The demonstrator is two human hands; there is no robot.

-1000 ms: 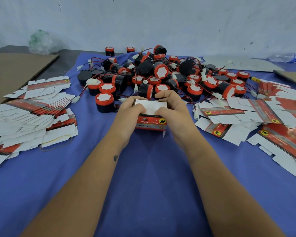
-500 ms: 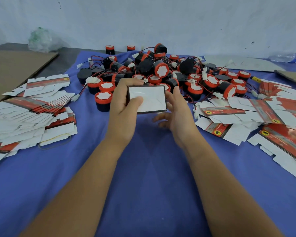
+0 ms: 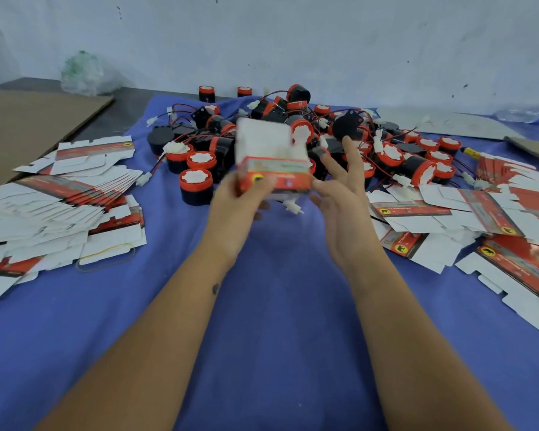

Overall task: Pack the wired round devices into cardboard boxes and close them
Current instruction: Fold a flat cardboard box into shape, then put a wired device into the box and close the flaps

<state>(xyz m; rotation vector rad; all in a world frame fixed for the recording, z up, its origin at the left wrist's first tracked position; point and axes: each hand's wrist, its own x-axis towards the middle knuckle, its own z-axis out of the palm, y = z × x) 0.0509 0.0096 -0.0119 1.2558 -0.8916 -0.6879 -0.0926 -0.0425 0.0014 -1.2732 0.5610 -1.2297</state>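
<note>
- My left hand (image 3: 235, 209) has its grip clamped on a small red-and-white cardboard box (image 3: 273, 163), held up above the desk (image 3: 262, 321); the box is blurred, so I cannot tell whether its flaps are shut.
- My right hand (image 3: 344, 200) is just beside the box on its right, grip apart, fingers (image 3: 352, 157) straight and spread, holding nothing.
- Behind the box lies a heap of wired round devices (image 3: 395, 157), black bodies with red-and-white caps, red and black wires tangled among them.
- One device (image 3: 196, 186) stands upright just left of my left hand.
- Flat unfolded boxes (image 3: 59, 200) are stacked on my left, with a rubber band (image 3: 106, 259) at their near edge.
- More flat cartons (image 3: 486, 219) spread on my right.
- A blue cloth (image 3: 277, 368) covers the desk.
- A brown cardboard sheet (image 3: 28, 119) and a plastic bag (image 3: 84, 73) sit far left; a plastic bottle (image 3: 526, 115) lies far right.
</note>
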